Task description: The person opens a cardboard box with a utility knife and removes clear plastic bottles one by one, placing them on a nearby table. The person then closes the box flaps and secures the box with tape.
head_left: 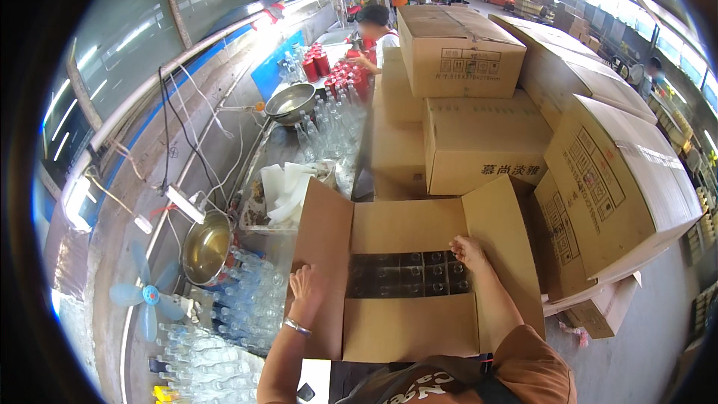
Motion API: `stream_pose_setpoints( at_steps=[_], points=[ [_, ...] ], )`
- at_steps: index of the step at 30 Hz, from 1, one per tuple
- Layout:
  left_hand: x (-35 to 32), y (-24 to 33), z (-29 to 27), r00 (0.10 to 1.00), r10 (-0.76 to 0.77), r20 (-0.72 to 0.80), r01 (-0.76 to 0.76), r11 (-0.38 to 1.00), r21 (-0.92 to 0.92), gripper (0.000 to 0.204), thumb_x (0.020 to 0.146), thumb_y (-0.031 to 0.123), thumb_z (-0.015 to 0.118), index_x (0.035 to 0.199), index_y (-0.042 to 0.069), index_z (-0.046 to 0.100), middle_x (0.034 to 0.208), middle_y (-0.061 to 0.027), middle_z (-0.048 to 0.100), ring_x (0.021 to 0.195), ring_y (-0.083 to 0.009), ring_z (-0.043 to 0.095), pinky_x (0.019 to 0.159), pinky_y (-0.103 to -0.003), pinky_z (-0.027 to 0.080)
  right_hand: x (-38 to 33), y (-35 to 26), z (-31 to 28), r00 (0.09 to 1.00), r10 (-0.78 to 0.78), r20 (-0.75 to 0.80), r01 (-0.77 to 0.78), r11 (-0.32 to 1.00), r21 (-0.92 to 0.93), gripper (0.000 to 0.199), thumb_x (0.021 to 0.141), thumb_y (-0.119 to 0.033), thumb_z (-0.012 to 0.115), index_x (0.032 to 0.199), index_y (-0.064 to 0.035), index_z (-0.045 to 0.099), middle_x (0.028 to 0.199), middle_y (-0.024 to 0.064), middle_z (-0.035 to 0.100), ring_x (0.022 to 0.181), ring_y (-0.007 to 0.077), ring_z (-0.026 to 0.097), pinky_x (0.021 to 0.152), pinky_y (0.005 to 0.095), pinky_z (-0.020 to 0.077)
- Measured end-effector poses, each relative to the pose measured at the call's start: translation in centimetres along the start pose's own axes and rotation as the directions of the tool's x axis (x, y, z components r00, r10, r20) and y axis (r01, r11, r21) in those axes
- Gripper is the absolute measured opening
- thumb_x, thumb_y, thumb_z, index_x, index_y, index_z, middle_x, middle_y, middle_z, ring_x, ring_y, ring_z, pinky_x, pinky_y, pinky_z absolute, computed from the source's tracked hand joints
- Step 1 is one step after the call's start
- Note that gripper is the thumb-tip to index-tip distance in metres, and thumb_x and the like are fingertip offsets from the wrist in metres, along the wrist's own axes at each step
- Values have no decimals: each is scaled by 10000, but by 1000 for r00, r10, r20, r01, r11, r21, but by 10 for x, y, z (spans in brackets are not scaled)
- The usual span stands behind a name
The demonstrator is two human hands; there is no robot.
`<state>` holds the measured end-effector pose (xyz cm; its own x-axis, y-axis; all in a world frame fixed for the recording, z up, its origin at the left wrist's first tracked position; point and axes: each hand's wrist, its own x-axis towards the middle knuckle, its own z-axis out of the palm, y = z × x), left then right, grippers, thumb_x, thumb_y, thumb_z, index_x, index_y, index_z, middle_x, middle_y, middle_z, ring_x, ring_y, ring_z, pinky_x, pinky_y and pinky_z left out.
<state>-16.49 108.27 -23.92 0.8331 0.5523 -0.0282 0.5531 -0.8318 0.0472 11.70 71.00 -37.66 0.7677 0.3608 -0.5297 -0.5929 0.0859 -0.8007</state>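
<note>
An open cardboard carton point(410, 329) stands right in front of me with its flaps folded outward. Inside it, glass bottles point(410, 273) sit upright in rows between dark dividers. My left hand point(305, 288) lies against the outer part of the carton's left flap point(323, 254), fingers slightly bent and nothing seen in them. At the far right corner of the opening, above the bottles, is my right hand point(469, 253), its fingers drawn together. Whatever it may be pinching is too small to tell.
Clear bottles point(247, 299) crowd the bench at left, beside a metal bowl point(207, 248) and a small blue fan point(149, 294). Sealed cartons point(486, 135) are stacked ahead and right. A white cloth-like pile point(286, 191) lies in a tray. Another person point(378, 41) works beside red cans point(317, 66).
</note>
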Motion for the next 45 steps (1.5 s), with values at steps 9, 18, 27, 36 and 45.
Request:
stream_pose_setpoints(
  at_steps=[9,18,27,36,45],
  points=[
    [40,50,41,997,79,-26,-79,997,1,260,780,287,694,874,48,651,928,-160,662,942,-339,636,830,-492,457,-24,-2,-10,907,258,333,-227,965,-127,311,1014,-319,530,1120,-36,601,956,90,700,810,155,686,591,248,509],
    [48,91,70,953,204,222,-208,978,-3,285,844,284,694,1016,56,698,1072,-153,662,1058,-335,612,913,-476,453,-22,3,-9,957,185,223,-196,980,28,256,980,-317,588,1075,-80,578,892,70,690,725,161,682,508,229,466],
    [59,102,79,927,337,-167,-372,884,-282,489,845,181,683,1295,55,540,1178,-209,605,1069,-410,582,905,-475,494,-41,-57,30,961,-238,141,224,969,106,340,967,-311,606,1222,-85,600,1056,65,667,841,149,679,601,244,484],
    [99,106,70,959,271,-78,-281,896,-343,571,853,168,661,1376,39,470,1398,-201,472,1277,-388,458,1072,-462,390,77,-145,90,877,-479,32,478,864,-157,490,928,-409,653,1257,-55,576,1268,93,611,1254,226,521,1011,385,426],
    [122,120,128,952,297,-80,-307,900,-310,589,871,203,669,1379,5,446,1456,-236,401,1331,-396,402,1095,-447,374,94,-144,64,890,-439,123,442,763,-471,502,881,-444,700,1240,-107,603,1242,88,635,1241,229,535,1039,377,399]
  ],
)
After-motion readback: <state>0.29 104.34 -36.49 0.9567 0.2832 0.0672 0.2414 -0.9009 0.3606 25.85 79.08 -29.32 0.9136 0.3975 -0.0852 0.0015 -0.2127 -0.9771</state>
